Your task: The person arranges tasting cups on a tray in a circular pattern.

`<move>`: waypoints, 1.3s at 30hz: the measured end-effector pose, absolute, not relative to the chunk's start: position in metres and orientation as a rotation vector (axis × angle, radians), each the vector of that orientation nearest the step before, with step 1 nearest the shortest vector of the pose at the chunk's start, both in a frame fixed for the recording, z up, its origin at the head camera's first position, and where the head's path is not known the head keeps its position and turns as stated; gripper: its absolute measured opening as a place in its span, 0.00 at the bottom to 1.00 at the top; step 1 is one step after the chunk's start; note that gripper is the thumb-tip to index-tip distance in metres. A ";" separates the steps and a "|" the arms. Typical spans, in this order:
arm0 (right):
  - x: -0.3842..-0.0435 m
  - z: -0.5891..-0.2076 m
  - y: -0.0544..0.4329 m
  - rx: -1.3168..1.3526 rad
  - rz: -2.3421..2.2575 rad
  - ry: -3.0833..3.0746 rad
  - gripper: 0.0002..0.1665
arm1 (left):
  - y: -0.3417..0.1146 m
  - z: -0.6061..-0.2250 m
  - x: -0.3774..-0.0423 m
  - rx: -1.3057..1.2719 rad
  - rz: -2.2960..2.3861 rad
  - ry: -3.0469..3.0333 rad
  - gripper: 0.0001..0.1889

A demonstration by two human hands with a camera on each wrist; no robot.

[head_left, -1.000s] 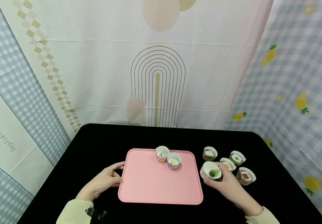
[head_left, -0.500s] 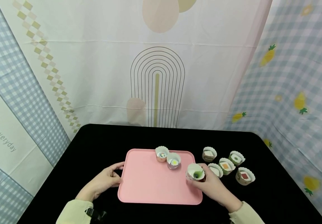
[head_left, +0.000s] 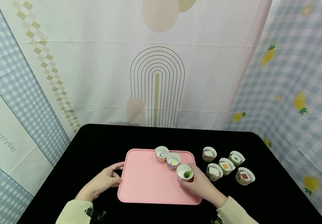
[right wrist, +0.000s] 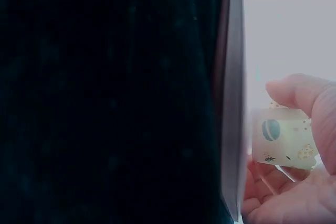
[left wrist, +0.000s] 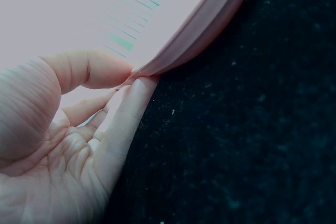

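A pink tray lies on the black table. My left hand pinches the tray's left rim between thumb and finger, as the left wrist view shows. Over the tray's right part, my right hand grips a paper cupcake cup with a green and dark piece inside. In the right wrist view, the printed side of the cup shows between thumb and fingers. Whether its base touches the tray is hidden. Two more paper cups, one with a blue-and-white piece and one with a yellow-and-white piece, stand near the tray's far edge.
Several paper cups stand right of the tray: two with white pieces, one with an orange piece, one with a green ring, and one with a red piece. A patterned curtain hangs behind the black table.
My right hand has carried the cup with the green piece leftward, from beside the other cups to over the tray. My left hand stays at the tray's left rim.
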State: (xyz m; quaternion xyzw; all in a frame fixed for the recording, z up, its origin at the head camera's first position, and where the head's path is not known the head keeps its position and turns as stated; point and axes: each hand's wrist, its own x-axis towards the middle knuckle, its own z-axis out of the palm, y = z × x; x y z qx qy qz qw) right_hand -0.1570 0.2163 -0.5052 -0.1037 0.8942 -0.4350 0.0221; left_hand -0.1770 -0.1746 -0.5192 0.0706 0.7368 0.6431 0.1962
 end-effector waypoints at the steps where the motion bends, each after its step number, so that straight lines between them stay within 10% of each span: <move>1: -0.158 -0.506 0.215 -0.328 -1.328 2.776 0.32 | -0.175 -0.519 -0.177 0.198 1.799 2.064 0.39; 39: -0.150 -0.505 0.208 -0.212 -1.463 2.714 0.33 | -0.174 -0.518 -0.177 0.200 1.794 2.069 0.38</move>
